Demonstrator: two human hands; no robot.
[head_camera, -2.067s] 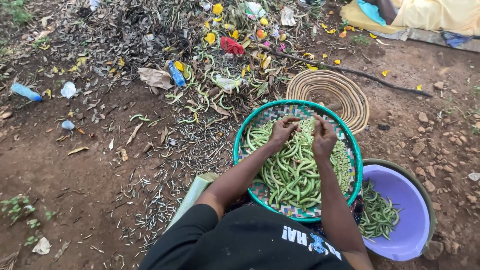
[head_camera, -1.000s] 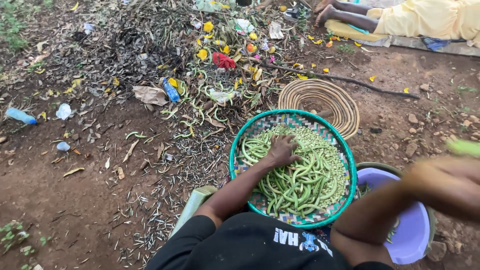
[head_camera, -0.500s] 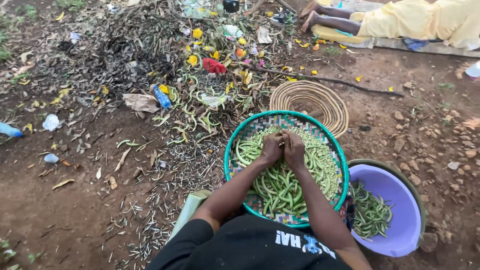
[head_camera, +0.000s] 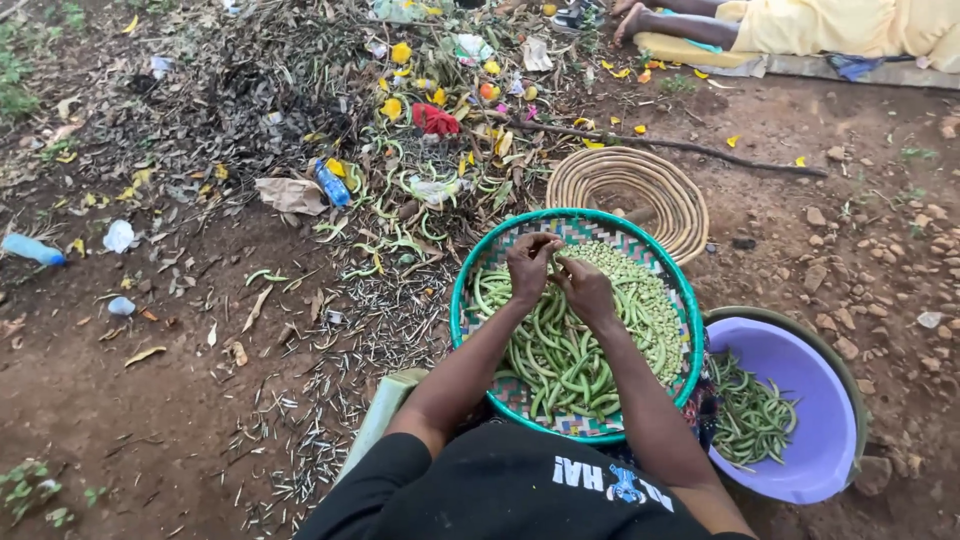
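Both hands, left hand (head_camera: 528, 266) and right hand (head_camera: 587, 290), pinch one green bean pod (head_camera: 553, 262) together above the woven basket (head_camera: 480, 262); light, bendy, likely best gripped near its ends.

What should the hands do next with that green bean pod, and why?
Probably split it open: both the left hand and right hand pinch one green bean pod over the round green-rimmed woven tray, where shelled pale beans already lie.

Black short-sleeved shirt with pale and blue print; bare forearms.
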